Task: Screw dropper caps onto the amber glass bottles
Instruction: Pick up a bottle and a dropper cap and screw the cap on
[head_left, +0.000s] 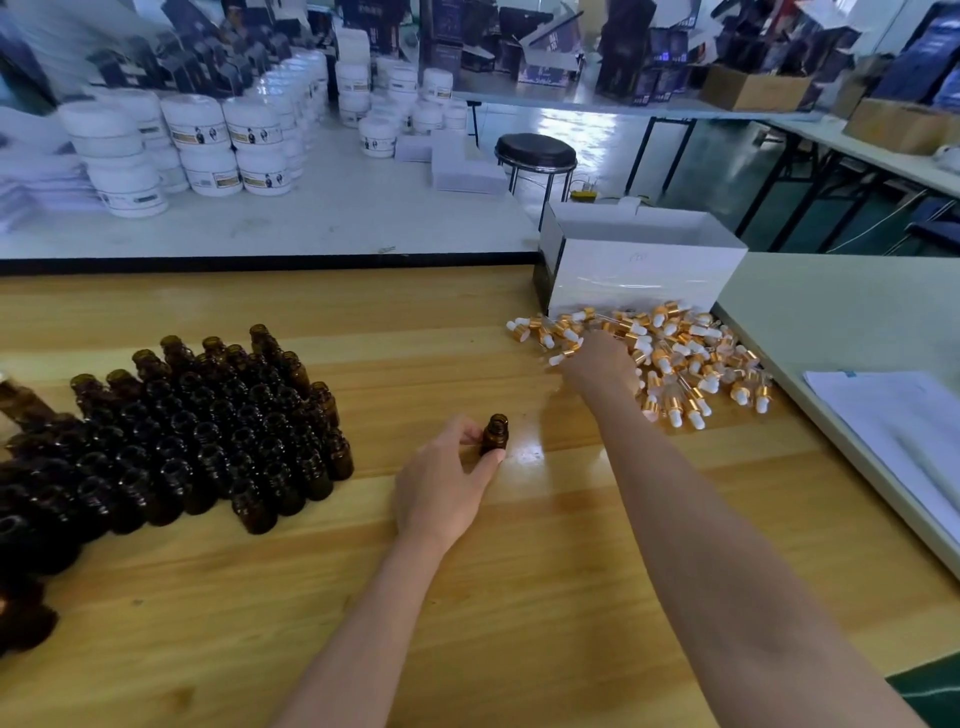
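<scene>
The left hand (441, 483) pinches one uncapped bottle (494, 434), which stands upright on the tabletop (519, 571) near the middle. The right hand (597, 364) reaches into the caps (685, 364) at the far right, beside a white box (644, 270). Its fingers are hidden, so I cannot tell if it holds one. Many bottles (208, 431) stand at the left.

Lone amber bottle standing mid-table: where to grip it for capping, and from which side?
Grip the lone amber bottle round its lower body, from the side, as the left hand does. It stands upright with the open threaded neck on top; a low side pinch leaves that neck free for the dropper caps.
</scene>
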